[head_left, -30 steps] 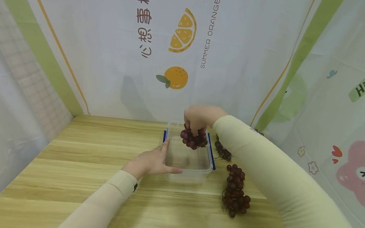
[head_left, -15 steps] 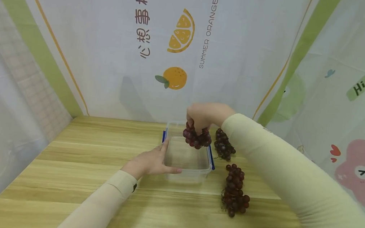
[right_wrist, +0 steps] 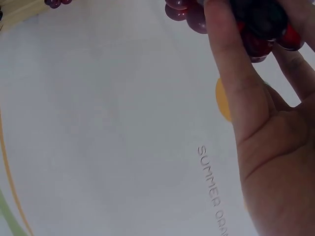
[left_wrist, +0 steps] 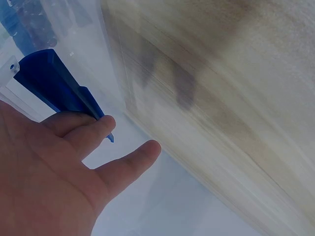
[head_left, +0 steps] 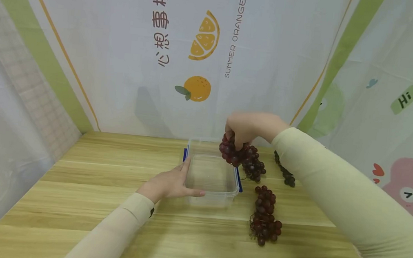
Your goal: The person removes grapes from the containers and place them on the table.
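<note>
A clear plastic food container (head_left: 210, 193) with blue side latches stands on the wooden table, and no grapes show inside it. My left hand (head_left: 169, 184) rests against its left side and near corner with straight, spread fingers. In the left wrist view, those fingers lie by a blue latch (left_wrist: 59, 83). Above the container's right edge, my right hand (head_left: 245, 128) grips a bunch of dark red grapes (head_left: 231, 151) from above. The right wrist view shows only part of these grapes (right_wrist: 197, 18), between thumb and fingers.
Right of the container, a second grape bunch (head_left: 254, 168) lies close to its latch. Another bunch (head_left: 266, 216) is nearer the front, and a darker one (head_left: 284, 170) sits partly behind the right sleeve. A printed white curtain (head_left: 124, 56) hangs behind the table.
My right hand has moved right with the grapes, from over the container's middle to its right edge. Bunches behind the right arm have come into sight. The left hand stays put.
</note>
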A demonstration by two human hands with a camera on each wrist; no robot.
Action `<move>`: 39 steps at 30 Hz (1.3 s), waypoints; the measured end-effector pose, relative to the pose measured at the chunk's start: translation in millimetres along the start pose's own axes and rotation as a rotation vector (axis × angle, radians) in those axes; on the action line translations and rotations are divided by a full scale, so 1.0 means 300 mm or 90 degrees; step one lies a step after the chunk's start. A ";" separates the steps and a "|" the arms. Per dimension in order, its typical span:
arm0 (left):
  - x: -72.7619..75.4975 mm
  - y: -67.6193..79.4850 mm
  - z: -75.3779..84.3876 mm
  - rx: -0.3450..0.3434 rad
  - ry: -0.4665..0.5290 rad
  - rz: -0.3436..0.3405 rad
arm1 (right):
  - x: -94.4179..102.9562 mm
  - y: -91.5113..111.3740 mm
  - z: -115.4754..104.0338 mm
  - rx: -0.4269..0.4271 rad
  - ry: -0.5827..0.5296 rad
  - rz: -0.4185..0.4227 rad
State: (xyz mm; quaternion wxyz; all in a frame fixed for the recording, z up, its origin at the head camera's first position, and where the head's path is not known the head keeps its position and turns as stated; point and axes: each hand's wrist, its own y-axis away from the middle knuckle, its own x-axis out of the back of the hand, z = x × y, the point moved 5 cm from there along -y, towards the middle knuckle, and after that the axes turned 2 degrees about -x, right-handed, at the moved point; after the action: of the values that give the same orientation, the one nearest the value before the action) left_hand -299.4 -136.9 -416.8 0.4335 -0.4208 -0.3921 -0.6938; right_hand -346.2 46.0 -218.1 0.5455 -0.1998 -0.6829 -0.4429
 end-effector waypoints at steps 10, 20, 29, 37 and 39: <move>-0.002 0.000 0.000 -0.001 0.009 -0.005 | -0.005 0.094 0.074 0.002 -0.018 0.056; -0.002 0.002 -0.001 -0.003 0.013 -0.006 | -0.104 0.222 0.201 -0.013 -0.096 0.131; 0.002 0.002 -0.003 -0.007 0.012 -0.009 | -0.232 0.304 0.330 -0.093 -0.153 0.125; 0.003 0.005 0.001 -0.004 0.020 -0.015 | -0.320 0.338 0.408 -0.091 -0.209 0.147; 0.003 0.007 0.002 -0.004 0.021 -0.015 | -0.337 0.345 0.422 -0.093 -0.206 0.158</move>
State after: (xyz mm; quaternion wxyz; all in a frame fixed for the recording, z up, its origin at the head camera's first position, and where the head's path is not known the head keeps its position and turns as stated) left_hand -297.6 -137.2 -415.4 0.4304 -0.4056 -0.3879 -0.7069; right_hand -307.0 226.1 -272.8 0.4631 -0.3895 -0.6981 -0.3828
